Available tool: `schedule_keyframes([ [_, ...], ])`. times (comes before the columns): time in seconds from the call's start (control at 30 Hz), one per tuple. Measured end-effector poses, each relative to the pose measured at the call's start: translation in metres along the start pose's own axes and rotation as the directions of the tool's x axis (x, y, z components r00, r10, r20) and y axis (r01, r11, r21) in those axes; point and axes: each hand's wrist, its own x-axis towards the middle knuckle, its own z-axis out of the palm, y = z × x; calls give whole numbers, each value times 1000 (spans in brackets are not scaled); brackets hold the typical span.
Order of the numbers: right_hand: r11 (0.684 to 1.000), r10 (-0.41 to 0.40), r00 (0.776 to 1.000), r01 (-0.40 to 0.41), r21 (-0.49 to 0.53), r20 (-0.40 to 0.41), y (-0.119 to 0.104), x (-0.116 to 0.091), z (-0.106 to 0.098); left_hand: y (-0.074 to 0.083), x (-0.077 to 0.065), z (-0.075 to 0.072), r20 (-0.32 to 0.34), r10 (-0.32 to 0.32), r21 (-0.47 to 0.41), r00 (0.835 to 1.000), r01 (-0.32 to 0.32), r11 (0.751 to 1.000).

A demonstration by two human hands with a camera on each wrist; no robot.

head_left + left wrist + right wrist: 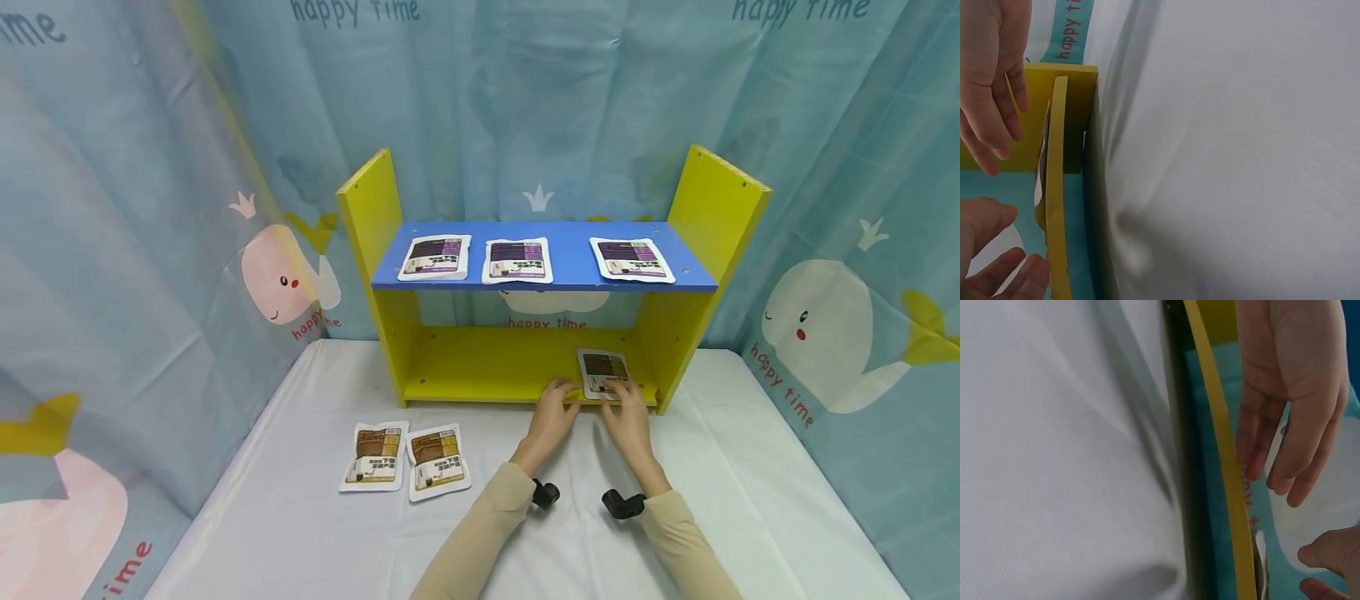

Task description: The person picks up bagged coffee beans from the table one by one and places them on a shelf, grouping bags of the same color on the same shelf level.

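A white-edged pouch with a dark brown label (603, 365) lies on the yellow lower shelf (487, 358), towards its right end. My right hand (628, 417) is over the near right part of this pouch, fingers loosely bent; contact is unclear. Beside the pouch's near left corner, my left hand (553, 421) is at the shelf's front edge with relaxed fingers. Seen edge-on in the left wrist view, the pouch (1040, 178) lies along the shelf board, and neither the left hand (1000, 250) nor the right hand (991, 81) grips it.
Purple-labelled pouches (517, 260) lie spaced along the blue upper shelf (570, 242). Two brown-and-yellow pouches, one left (375, 457) and one right (438, 462), lie on the white tablecloth (300, 533). Yellow side panels (716, 208) bound the rack, with a patterned curtain (540, 108) behind.
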Motion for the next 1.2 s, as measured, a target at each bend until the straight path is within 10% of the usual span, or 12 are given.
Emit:
schedule_keyframes([
  [1.2,976,-43,974,-7,218,221,-54,-35,61,-40,-59,-68,-12,-16,174,1000,18,985],
])
